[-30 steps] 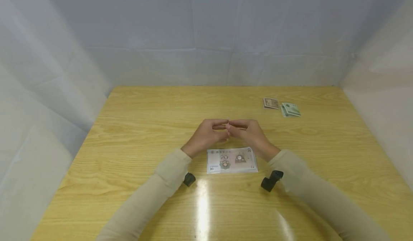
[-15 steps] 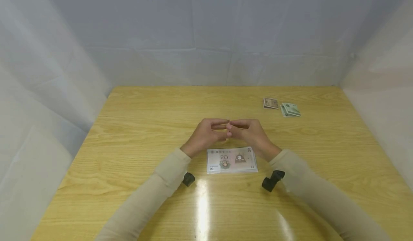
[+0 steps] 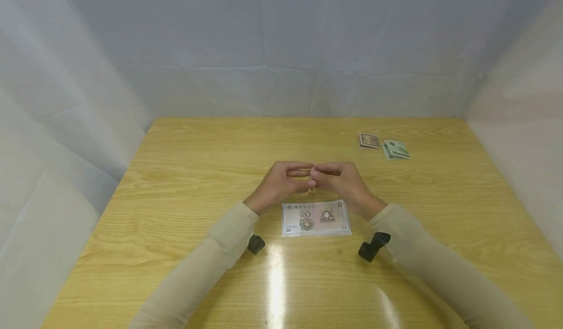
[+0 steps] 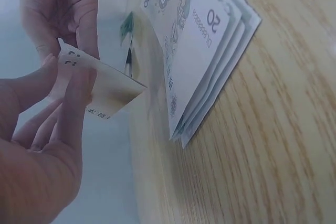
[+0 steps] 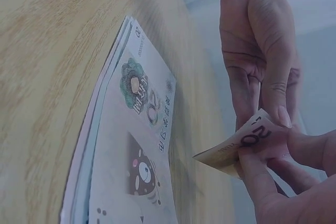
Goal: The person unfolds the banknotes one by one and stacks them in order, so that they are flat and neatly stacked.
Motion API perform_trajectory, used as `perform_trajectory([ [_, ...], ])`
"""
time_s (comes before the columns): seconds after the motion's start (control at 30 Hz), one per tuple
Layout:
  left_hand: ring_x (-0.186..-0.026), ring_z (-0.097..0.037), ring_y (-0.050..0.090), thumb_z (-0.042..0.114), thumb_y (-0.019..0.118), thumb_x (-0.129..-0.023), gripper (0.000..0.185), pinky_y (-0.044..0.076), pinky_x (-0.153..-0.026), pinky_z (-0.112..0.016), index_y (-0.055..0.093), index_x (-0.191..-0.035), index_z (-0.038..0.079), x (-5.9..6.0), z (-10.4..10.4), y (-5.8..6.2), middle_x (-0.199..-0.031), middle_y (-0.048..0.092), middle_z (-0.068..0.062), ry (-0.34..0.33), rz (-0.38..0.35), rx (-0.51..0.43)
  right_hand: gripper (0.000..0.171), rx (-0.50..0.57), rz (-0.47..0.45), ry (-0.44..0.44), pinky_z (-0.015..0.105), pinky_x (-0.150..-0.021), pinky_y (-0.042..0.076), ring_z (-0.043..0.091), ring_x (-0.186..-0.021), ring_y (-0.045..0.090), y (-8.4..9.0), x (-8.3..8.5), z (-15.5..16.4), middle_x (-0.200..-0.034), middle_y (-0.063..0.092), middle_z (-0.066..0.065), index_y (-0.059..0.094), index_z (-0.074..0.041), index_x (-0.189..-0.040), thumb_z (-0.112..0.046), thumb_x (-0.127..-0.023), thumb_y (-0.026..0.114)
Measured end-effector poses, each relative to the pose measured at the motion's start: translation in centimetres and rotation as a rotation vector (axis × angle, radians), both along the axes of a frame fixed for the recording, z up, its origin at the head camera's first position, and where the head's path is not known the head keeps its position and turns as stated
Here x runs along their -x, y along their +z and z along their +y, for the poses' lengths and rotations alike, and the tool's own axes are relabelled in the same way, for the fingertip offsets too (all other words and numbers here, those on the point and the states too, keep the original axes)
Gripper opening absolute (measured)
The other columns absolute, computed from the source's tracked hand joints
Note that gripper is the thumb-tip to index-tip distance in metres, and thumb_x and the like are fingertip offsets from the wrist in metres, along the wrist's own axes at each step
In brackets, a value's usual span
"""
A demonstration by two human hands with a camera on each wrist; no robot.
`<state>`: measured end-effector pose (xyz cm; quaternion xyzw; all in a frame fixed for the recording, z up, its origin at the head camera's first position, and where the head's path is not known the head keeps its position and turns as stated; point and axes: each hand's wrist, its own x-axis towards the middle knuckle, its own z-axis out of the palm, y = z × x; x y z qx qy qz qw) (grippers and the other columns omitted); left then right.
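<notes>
Over the middle of the table, my left hand [image 3: 279, 183] and right hand [image 3: 345, 182] meet fingertip to fingertip. Between them they pinch a folded banknote [image 4: 107, 88], creased into a narrow piece. A printed 20 shows on this folded banknote [image 5: 223, 155] in the right wrist view. Thumbs press the near side, with fingers behind. From the head view the note is nearly hidden by the fingers. Just below the hands a stack of flat banknotes [image 3: 316, 220] lies on the table, a pinkish 20 on top.
Toward the back right of the wooden table [image 3: 198, 172] lie a folded brown banknote [image 3: 369, 141] and a folded green banknote [image 3: 397, 150], side by side. White sheeting [image 3: 220, 89] hangs behind and along both sides. Black wrist cameras sit below both cuffs.
Both hands stay on the folded note, with fingertips shifting only slightly and wrists moving a little apart. The stack and the folded notes at the back have not moved.
</notes>
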<state>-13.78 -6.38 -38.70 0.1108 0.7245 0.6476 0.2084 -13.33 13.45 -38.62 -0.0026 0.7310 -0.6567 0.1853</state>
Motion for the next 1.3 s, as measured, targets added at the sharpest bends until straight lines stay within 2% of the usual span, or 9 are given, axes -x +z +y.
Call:
perform_trajectory([
  [0.17,-0.109,-0.025,0.07,0.007,0.076,-0.091,0.049,0.061,-0.091,-0.039,0.06,-0.138,0.005,0.0,-0.2,0.0,-0.134,0.064,-0.014,-0.011,0.004,-0.001,0.044,0.017,-0.006,0.005,0.035,-0.097,0.058,0.027,-0.111,0.069,0.2,0.0,0.0,-0.129,0.066,0.019,0.061,0.004,-0.133,-0.019,-0.097,0.071],
  [0.37,-0.118,-0.028,0.065,0.003,0.071,-0.093,0.043,0.061,-0.089,-0.031,0.063,-0.136,0.005,0.1,-0.5,0.0,-0.135,0.064,-0.013,-0.003,0.045,0.06,0.035,0.0,-0.014,-0.013,0.031,-0.094,0.059,0.028,-0.114,0.067,0.3,0.0,-0.1,-0.129,0.065,0.018,0.063,0.004,-0.13,-0.011,-0.099,0.067],
  [0.5,-0.11,-0.028,0.069,0.0,0.067,-0.094,0.04,0.063,-0.085,-0.032,0.063,-0.134,0.002,-0.1,-0.5,0.2,-0.128,0.067,-0.016,0.034,0.04,0.072,0.032,-0.028,-0.017,-0.031,0.03,-0.093,0.059,0.029,-0.113,0.067,0.4,-0.1,0.0,-0.128,0.064,0.019,0.063,0.004,-0.129,-0.007,-0.099,0.065],
  [0.7,-0.101,-0.024,0.071,0.002,0.066,-0.096,0.034,0.063,-0.084,-0.036,0.065,-0.13,0.002,-0.3,-0.7,0.4,-0.118,0.072,-0.015,0.073,0.044,0.13,0.031,-0.09,-0.017,-0.013,0.033,-0.094,0.059,0.029,-0.112,0.067,0.5,-0.2,0.5,-0.128,0.063,0.018,0.063,0.002,-0.129,-0.008,-0.1,0.064],
  [0.9,-0.092,-0.023,0.072,0.004,0.066,-0.095,0.031,0.064,-0.078,-0.032,0.065,-0.127,0.001,-0.8,-1.0,0.7,-0.112,0.072,-0.014,0.101,0.046,0.174,0.031,-0.071,-0.018,0.002,0.037,-0.095,0.059,0.03,-0.111,0.067,0.6,-0.4,1.4,-0.128,0.062,0.021,0.061,0.005,-0.129,-0.005,-0.1,0.063],
  [1.1,-0.085,-0.024,0.072,0.003,0.067,-0.094,0.03,0.065,-0.075,-0.032,0.065,-0.123,-0.001,-1.2,-1.6,0.8,-0.106,0.072,-0.015,0.12,0.019,0.171,0.032,-0.066,-0.031,-0.002,0.038,-0.094,0.06,0.028,-0.106,0.068,0.6,-0.7,2.6,-0.127,0.061,0.024,0.06,0.007,-0.129,-0.005,-0.099,0.063],
  [1.3,-0.085,-0.023,0.073,0.003,0.067,-0.095,0.029,0.065,-0.076,-0.032,0.063,-0.123,-0.002,-1.5,-2.4,0.7,-0.102,0.074,-0.014,0.118,-0.028,0.159,0.031,-0.102,-0.032,0.0,0.034,-0.092,0.06,0.024,-0.101,0.068,0.5,-0.9,3.6,-0.123,0.062,0.024,0.061,0.009,-0.126,-0.005,-0.098,0.064],
])
